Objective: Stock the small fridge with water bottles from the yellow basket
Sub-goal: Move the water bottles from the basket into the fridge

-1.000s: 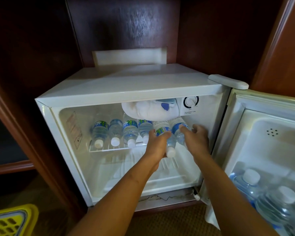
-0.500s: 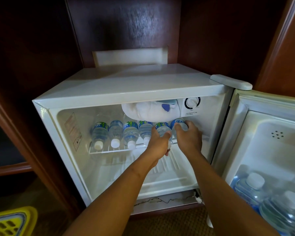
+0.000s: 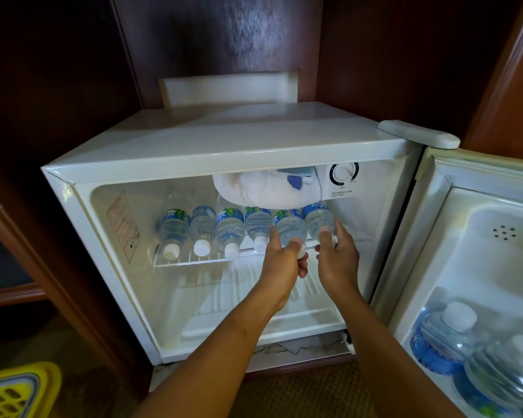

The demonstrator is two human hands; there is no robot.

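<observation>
The small white fridge (image 3: 224, 152) stands open in a dark wooden cabinet. Several water bottles with blue labels lie side by side on its wire shelf (image 3: 194, 260), caps toward me. My left hand (image 3: 281, 260) grips the cap end of the fifth water bottle (image 3: 290, 227). My right hand (image 3: 338, 260) holds the neck of the rightmost water bottle (image 3: 319, 220). Both bottles rest on the shelf. A corner of the yellow basket (image 3: 21, 390) shows at the bottom left; its contents are out of view.
The fridge door (image 3: 480, 236) hangs open to the right, with large water bottles (image 3: 453, 336) in its lower rack. An iced-over freezer box (image 3: 263, 188) hangs just above the shelf. Beside it is the temperature dial (image 3: 344, 173). The fridge floor below the shelf holds nothing.
Both hands have pushed their two bottles further back onto the shelf, in line with the others. My view has moved slightly closer.
</observation>
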